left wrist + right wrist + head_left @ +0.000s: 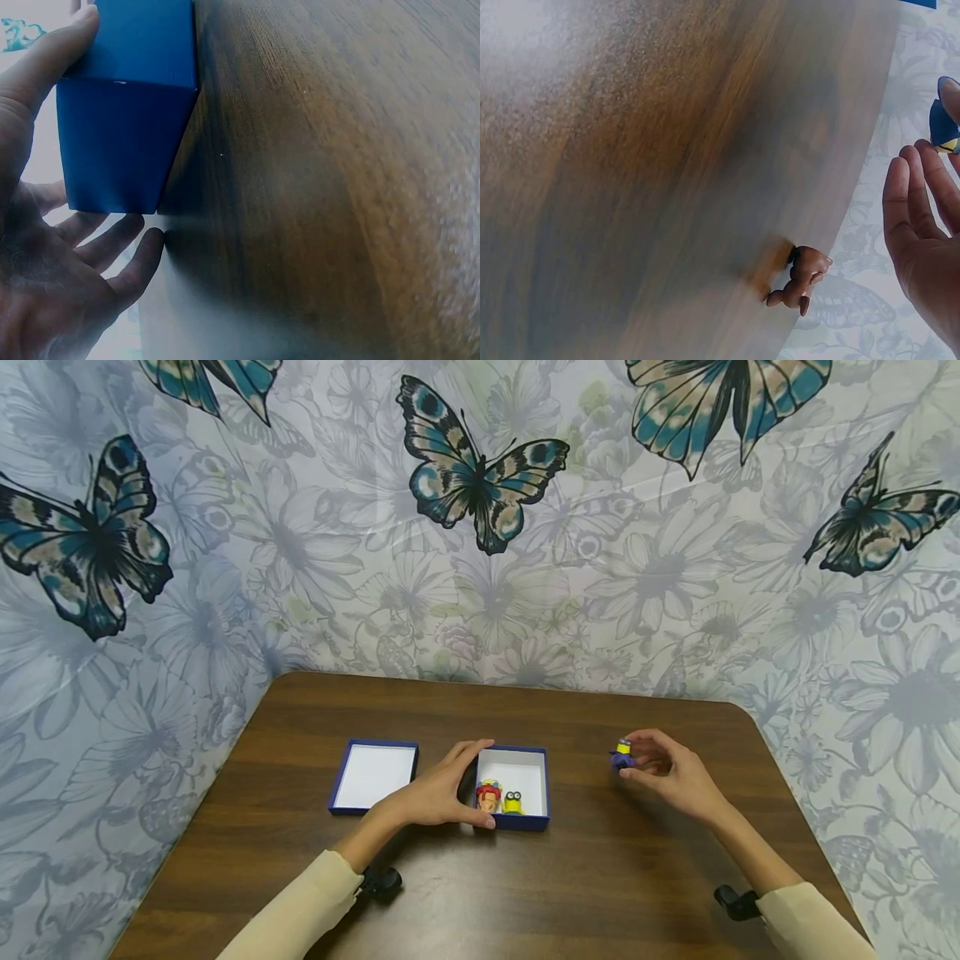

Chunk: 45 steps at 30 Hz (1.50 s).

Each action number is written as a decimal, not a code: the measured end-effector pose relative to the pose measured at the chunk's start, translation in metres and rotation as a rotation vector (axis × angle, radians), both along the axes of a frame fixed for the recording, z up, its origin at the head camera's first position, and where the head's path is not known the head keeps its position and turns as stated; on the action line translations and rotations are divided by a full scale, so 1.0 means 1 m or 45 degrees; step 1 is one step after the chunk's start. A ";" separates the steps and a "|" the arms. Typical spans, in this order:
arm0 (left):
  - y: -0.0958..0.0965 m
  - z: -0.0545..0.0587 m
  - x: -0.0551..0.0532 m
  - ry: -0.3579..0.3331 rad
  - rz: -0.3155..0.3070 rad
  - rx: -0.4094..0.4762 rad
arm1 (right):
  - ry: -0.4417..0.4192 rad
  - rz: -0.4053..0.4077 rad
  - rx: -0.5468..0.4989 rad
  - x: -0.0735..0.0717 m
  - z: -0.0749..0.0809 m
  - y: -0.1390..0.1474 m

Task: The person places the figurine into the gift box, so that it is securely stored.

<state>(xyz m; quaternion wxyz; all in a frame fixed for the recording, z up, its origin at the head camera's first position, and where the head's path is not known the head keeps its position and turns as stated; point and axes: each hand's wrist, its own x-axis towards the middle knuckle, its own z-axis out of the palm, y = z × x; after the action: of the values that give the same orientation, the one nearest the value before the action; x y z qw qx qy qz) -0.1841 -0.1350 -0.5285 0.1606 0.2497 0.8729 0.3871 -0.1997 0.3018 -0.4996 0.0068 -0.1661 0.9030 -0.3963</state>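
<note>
My left hand (438,789) grips a blue box (546,789) by its left end, thumb on the near wall and fingers at the far side. The left wrist view shows the box's blue outer walls (127,142) between thumb and fingers. Inside, along the near wall, are a toy figure with a red top (488,796) and a yellow goggled minion figure (512,802). To the right of the box, my right hand (678,777) pinches a small purple-blue and yellow toy figure (622,755) above the table; the right wrist view catches only part of it (943,127).
A blue-rimmed lid with a white inside (375,775) lies left of the box on the brown wooden table (570,893). In the right wrist view a brown toy figure (802,276) stands on the table near the right hand. Behind hangs a butterfly-patterned cloth (495,602).
</note>
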 end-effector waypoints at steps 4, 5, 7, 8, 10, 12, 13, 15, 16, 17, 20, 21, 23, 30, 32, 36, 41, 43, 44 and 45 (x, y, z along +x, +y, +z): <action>-0.001 0.001 0.000 0.000 0.001 -0.005 | 0.003 0.011 0.000 0.001 0.003 -0.003; -0.001 0.002 0.000 0.001 0.001 -0.006 | 0.001 0.014 -0.002 0.001 0.003 -0.003; -0.001 0.002 0.000 0.000 0.001 -0.006 | -0.003 0.019 -0.009 0.002 0.005 -0.005; -0.001 0.002 0.000 0.000 0.002 -0.007 | -0.006 0.023 -0.008 0.002 0.005 -0.005; -0.001 0.002 0.000 0.001 0.003 -0.008 | -0.008 0.027 -0.007 0.003 0.006 -0.007; -0.001 0.001 -0.001 0.000 0.000 -0.004 | -0.006 0.031 -0.007 0.003 0.007 -0.008; -0.001 0.001 -0.001 0.001 -0.001 -0.001 | -0.005 0.034 -0.004 0.004 0.008 -0.009; -0.001 0.001 -0.001 0.001 -0.005 0.005 | -0.002 0.039 0.000 0.004 0.009 -0.010; -0.001 0.001 -0.001 0.001 -0.007 0.007 | -0.001 0.042 0.003 0.005 0.009 -0.011; -0.002 0.001 -0.001 0.001 -0.008 0.010 | -0.002 0.045 0.005 0.005 0.010 -0.012; -0.002 0.001 -0.002 -0.001 -0.011 0.010 | -0.007 0.052 0.019 0.005 0.010 -0.013; -0.002 0.001 -0.002 -0.001 -0.012 0.010 | -0.007 0.055 0.023 0.005 0.010 -0.013; -0.002 0.001 -0.002 0.001 -0.012 0.010 | -0.008 0.063 0.031 0.005 0.011 -0.014; -0.002 0.000 -0.002 0.009 -0.004 0.000 | -0.020 0.083 0.039 0.007 0.015 -0.019; -0.002 0.000 -0.001 0.011 -0.001 0.001 | -0.019 0.086 0.031 0.007 0.017 -0.020; -0.001 -0.001 -0.001 0.016 0.002 0.000 | -0.010 0.108 0.021 0.008 0.018 -0.022; 0.000 -0.002 -0.001 0.018 0.000 0.004 | -0.003 0.136 0.017 0.010 0.019 -0.024; 0.000 -0.002 -0.001 0.018 0.000 0.005 | -0.003 0.146 0.012 0.011 0.019 -0.025; 0.000 -0.002 -0.001 0.018 -0.002 0.006 | -0.005 0.150 0.011 0.012 0.019 -0.025; 0.000 -0.002 -0.001 0.019 -0.003 0.005 | -0.005 0.153 0.009 0.012 0.019 -0.026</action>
<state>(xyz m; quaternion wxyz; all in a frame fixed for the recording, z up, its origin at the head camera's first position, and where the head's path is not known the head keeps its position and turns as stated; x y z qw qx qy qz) -0.1853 -0.1353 -0.5309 0.1542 0.2538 0.8731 0.3867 -0.1879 0.2760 -0.4803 0.0329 -0.2191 0.8927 -0.3923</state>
